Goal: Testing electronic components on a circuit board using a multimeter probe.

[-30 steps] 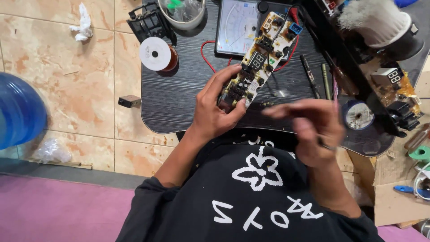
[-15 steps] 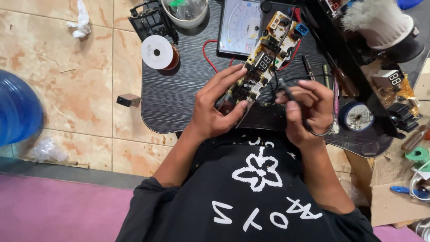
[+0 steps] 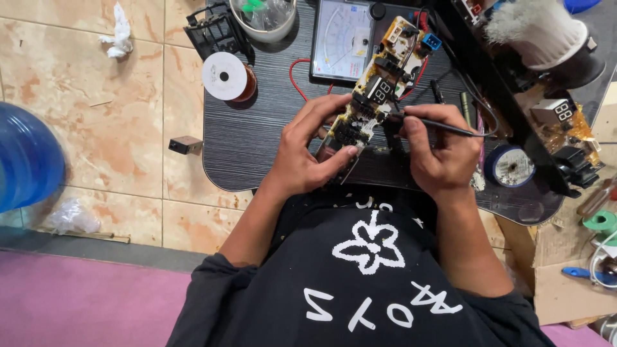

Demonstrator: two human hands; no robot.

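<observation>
While the left hand (image 3: 307, 160) clamps its fingers around the near end of the long yellow circuit board (image 3: 376, 90) with black parts and a small digit display, holding it tilted above the dark wood-grain table (image 3: 257, 135), the right hand (image 3: 437, 151) pinches a thin black probe (image 3: 430, 124) shut between its fingers, tip touching the board's middle. Just beyond the board lies a white-faced analogue meter (image 3: 342, 40), and a white spool of wire (image 3: 225, 76) sits near the table's left edge.

A long yellowish circuit board (image 3: 376, 90), crowded with black parts and a small number display, slants above the dark table. A thin black probe (image 3: 437, 125) touches its edge.
</observation>
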